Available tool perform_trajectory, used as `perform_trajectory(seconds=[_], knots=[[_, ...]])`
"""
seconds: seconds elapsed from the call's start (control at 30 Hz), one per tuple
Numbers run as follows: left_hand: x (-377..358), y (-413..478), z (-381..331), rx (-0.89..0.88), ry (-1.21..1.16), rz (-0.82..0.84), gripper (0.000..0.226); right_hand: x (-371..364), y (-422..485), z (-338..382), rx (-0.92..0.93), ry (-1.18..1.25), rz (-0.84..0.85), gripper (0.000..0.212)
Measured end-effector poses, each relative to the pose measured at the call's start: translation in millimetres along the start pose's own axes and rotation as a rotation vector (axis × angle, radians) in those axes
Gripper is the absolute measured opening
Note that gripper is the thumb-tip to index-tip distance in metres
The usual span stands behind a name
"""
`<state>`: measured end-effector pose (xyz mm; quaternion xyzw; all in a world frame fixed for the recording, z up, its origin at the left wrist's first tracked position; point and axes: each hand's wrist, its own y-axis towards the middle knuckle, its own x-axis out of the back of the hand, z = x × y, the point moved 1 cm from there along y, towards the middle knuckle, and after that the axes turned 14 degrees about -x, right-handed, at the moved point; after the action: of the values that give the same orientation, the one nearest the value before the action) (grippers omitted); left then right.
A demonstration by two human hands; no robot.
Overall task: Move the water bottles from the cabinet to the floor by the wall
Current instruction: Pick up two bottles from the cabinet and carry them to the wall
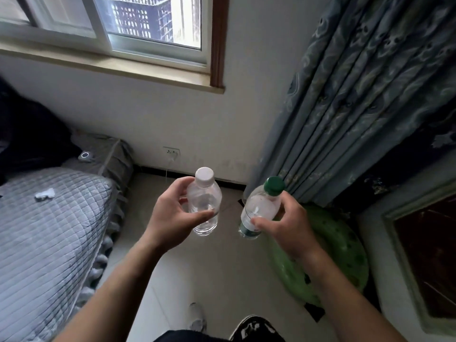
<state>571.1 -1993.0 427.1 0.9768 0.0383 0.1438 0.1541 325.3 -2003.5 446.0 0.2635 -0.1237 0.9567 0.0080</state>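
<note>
We hold one bottle in each hand above the floor [197, 262], facing the wall [172, 124] under the window [128, 23]. Our left hand [172, 218] wraps the white-capped bottle [203, 208], thumb across the front and fingers curled behind; our right hand [288, 225] pinches the green-capped bottle [259, 208] between thumb and fingers around its middle. Both bottles are tilted and well clear of the floor. The main risk, we judge, is the right grip: it looks light on a smooth, leaning bottle, so a quick lowering could let it slip and roll. Setting either down tilted could tip it over. Ahead, a cord hangs from the socket [172, 152] down to the skirting. The bed [49, 218] crowds the left, and the green cushion [328, 255] and curtain [357, 107] crowd the right, leaving only a narrow strip of bare floor by the wall.
</note>
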Motion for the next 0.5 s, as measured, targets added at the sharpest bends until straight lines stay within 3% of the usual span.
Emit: perform_trajectory(seconds=[0.5], knots=[[-32.0,204.1,101.7,0.095,0.104,0.14,0.067,-27.2,231.8,11.2,-0.05,-0.065,0.013,0.044]])
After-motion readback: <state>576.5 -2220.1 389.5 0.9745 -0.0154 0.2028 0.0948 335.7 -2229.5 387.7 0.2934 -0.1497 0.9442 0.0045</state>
